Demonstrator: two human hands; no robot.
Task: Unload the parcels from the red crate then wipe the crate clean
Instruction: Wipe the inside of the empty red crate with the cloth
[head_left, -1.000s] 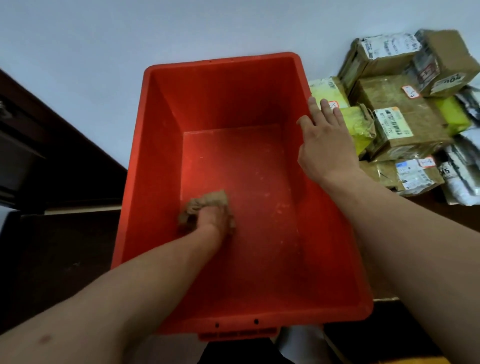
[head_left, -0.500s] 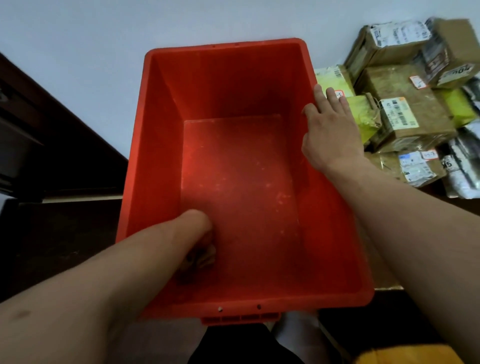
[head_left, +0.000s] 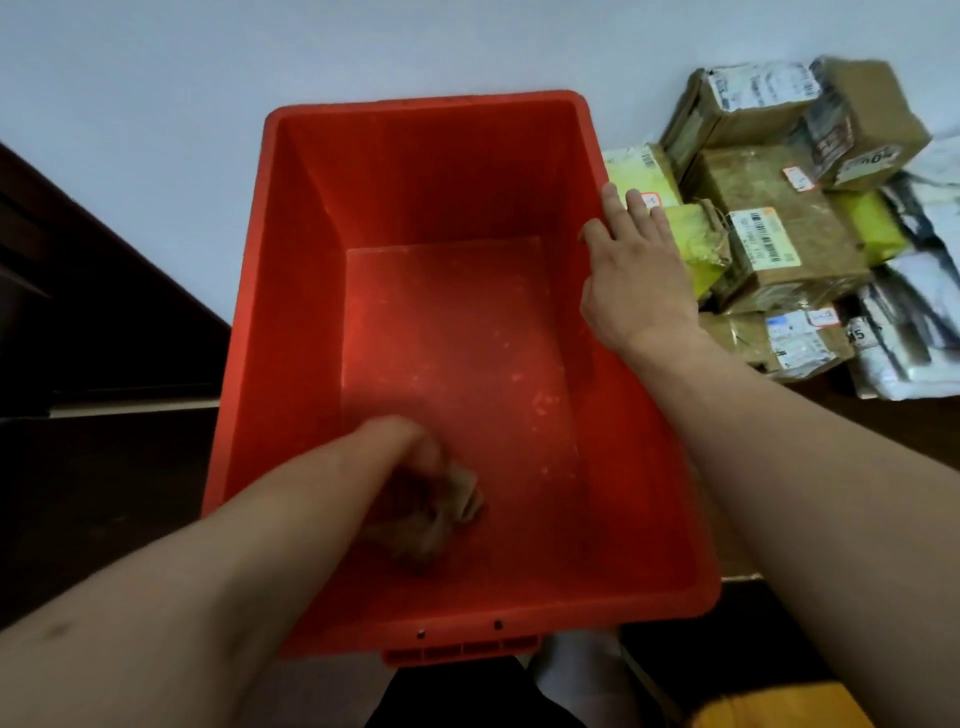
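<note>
Left hand (head_left: 421, 467) clutches soft, limp rag (head_left: 457, 493); floor of red crate (head_left: 291, 364) beneath grip. Right hand (head_left: 631, 280) flat, fingers straight, bracing rim. Crate looks stiff, light, probably slides.

Crate (head_left: 291, 332): red plastic, smooth, scuffed floor. Rag (head_left: 460, 486): brown cloth, crumpled. Parcels (head_left: 779, 244): cardboard, plastic mailers.

L hand (head_left: 426, 499), knuckles up, grips a cloth (head_left: 464, 484); forearm enters from 7 o'clock. R hand (head_left: 636, 280) rests flat on the crate rim (head_left: 596, 156), fingers straight toward 12; forearm from 4 o'clock.
</note>
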